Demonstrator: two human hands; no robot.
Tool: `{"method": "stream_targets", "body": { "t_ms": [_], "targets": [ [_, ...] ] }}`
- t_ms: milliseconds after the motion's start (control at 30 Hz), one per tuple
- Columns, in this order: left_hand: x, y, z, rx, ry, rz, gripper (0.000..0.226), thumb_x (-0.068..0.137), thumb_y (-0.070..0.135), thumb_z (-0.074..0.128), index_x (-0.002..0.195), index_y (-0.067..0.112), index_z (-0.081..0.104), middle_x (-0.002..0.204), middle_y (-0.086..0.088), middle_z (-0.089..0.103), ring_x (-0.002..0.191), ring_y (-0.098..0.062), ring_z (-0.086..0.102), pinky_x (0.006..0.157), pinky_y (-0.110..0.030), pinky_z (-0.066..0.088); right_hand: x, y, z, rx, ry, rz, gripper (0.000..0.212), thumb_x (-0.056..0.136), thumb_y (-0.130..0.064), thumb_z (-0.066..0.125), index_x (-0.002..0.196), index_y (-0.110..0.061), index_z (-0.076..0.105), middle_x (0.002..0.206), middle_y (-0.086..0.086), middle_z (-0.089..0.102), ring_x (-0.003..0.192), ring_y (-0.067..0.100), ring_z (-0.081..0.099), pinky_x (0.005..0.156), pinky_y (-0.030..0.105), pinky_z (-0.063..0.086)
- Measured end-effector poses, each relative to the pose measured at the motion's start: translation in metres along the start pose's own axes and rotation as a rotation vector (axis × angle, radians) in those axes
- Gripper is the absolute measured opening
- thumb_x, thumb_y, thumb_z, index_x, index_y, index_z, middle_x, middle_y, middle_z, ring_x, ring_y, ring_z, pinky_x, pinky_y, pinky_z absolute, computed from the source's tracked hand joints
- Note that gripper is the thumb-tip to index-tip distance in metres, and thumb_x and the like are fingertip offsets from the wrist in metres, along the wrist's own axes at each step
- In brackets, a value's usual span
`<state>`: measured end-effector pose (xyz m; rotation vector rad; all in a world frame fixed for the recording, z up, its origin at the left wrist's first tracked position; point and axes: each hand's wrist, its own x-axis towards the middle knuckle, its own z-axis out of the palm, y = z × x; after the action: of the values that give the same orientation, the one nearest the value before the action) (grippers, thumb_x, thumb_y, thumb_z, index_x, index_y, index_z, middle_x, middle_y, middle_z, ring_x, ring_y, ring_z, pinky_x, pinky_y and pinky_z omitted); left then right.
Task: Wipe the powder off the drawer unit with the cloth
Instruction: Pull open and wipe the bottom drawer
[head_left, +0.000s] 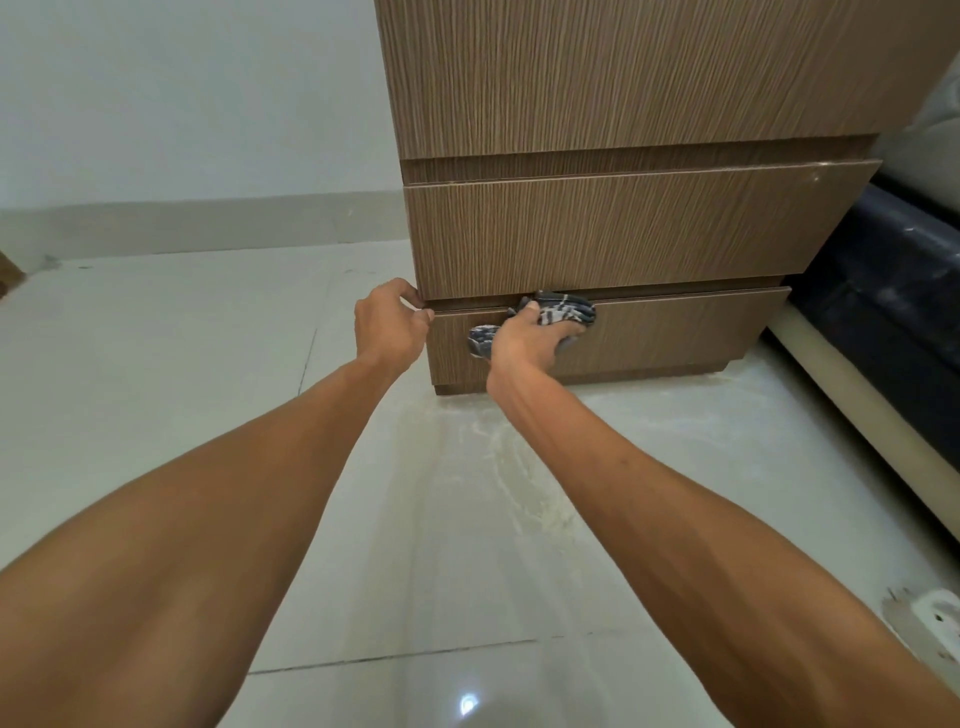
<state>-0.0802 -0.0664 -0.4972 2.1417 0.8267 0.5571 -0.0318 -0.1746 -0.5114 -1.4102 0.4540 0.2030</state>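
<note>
A brown wood-grain drawer unit (597, 234) stands on the tiled floor. My right hand (524, 343) presses a bunched dark blue and white patterned cloth (563, 310) against the top edge of the bottom drawer front (675, 332). My left hand (389, 325) pinches the top left corner of that bottom drawer. A few white specks of powder (818, 174) show at the upper right corner of the middle drawer. Pale powder (519, 467) is smeared on the floor in front of the unit.
A dark, plastic-wrapped piece of furniture (883, 291) with a beige base sits right of the unit. A white wall (182, 104) with a grey skirting runs behind on the left. A white scuffed object (935, 618) lies at the right edge of the floor.
</note>
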Motion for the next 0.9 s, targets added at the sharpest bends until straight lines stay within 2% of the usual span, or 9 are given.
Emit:
{"method": "stream_targets", "body": {
  "t_ms": [133,233,300,367,433,533,633,767,900],
  "targets": [
    [0.003,-0.004,-0.012,-0.014,-0.068,0.028,0.009,0.091,0.014,0.062,0.095,0.01,0.068,0.091,-0.012,0.071,0.071,-0.02,0.06,0.054,-0.024,0.043,-0.014,0.012,0.018,0.001,0.027,0.006,0.064,0.105,-0.03,0.038,0.157,-0.021,0.002,0.15,0.015,0.034,0.119,0.035,0.054,0.083,0.034,0.042],
    [0.003,-0.003,-0.016,-0.056,-0.094,0.01,0.016,0.094,0.019,0.054,0.101,0.011,0.067,0.093,-0.009,0.073,0.062,-0.007,0.054,0.048,-0.021,0.037,-0.025,0.017,0.028,0.064,0.042,0.048,0.048,0.104,-0.026,0.044,0.145,-0.025,0.019,0.142,0.019,0.034,0.101,0.033,0.053,0.078,0.036,0.041],
    [0.003,-0.003,-0.017,-0.093,-0.1,-0.017,0.022,0.096,0.021,0.05,0.105,0.011,0.067,0.094,-0.007,0.073,0.069,-0.003,0.056,0.055,-0.018,0.036,-0.03,0.023,0.035,0.084,0.027,0.057,0.042,0.102,-0.021,0.047,0.136,-0.026,0.023,0.139,0.017,0.033,0.095,0.03,0.05,0.077,0.036,0.043],
    [0.003,-0.002,-0.019,-0.125,-0.123,-0.04,0.027,0.096,0.02,0.045,0.11,0.01,0.066,0.096,-0.007,0.073,0.084,-0.01,0.059,0.069,-0.02,0.036,-0.034,0.029,0.042,0.114,0.006,0.052,0.037,0.1,-0.016,0.052,0.127,-0.024,0.029,0.134,0.016,0.035,0.094,0.029,0.054,0.076,0.036,0.052],
    [0.004,-0.001,-0.022,-0.155,-0.152,-0.06,0.03,0.096,0.018,0.043,0.112,0.01,0.066,0.095,-0.007,0.073,0.095,-0.015,0.059,0.073,-0.022,0.035,-0.035,0.036,0.049,0.139,-0.01,0.047,0.036,0.097,-0.012,0.056,0.121,-0.022,0.032,0.129,0.015,0.039,0.095,0.033,0.06,0.076,0.041,0.059],
    [0.005,-0.001,-0.023,-0.18,-0.18,-0.079,0.031,0.094,0.018,0.04,0.11,0.012,0.066,0.092,-0.005,0.073,0.095,-0.017,0.06,0.067,-0.021,0.037,-0.032,0.048,0.055,0.125,-0.057,0.026,0.037,0.092,-0.007,0.059,0.114,-0.022,0.033,0.123,0.015,0.046,0.093,0.033,0.063,0.074,0.047,0.061],
    [0.004,-0.001,-0.024,-0.186,-0.184,-0.085,0.032,0.094,0.021,0.039,0.11,0.013,0.066,0.089,-0.002,0.073,0.099,-0.019,0.058,0.082,-0.031,0.037,-0.028,0.06,0.054,0.032,-0.204,0.052,0.04,0.087,-0.003,0.062,0.11,-0.026,0.038,0.115,0.014,0.058,0.091,0.03,0.067,0.067,0.047,0.062],
    [-0.002,0.001,-0.025,-0.173,-0.194,-0.068,0.031,0.097,0.02,0.04,0.115,0.01,0.063,0.1,-0.007,0.071,0.097,-0.016,0.053,0.084,-0.028,0.032,-0.028,0.083,0.044,-0.183,-0.449,0.209,0.039,0.084,-0.009,0.066,0.112,-0.026,0.044,0.114,0.012,0.064,0.09,0.032,0.069,0.053,0.049,0.06],
    [-0.005,-0.004,-0.022,-0.066,-0.155,-0.057,0.027,0.097,0.023,0.048,0.116,0.011,0.062,0.112,-0.006,0.065,0.097,-0.019,0.056,0.079,-0.029,0.04,-0.023,0.106,0.03,0.015,-0.436,0.408,0.039,0.084,-0.02,0.061,0.12,-0.011,0.05,0.109,0.018,0.068,0.083,0.037,0.072,0.056,0.053,0.058]
  ]
}}
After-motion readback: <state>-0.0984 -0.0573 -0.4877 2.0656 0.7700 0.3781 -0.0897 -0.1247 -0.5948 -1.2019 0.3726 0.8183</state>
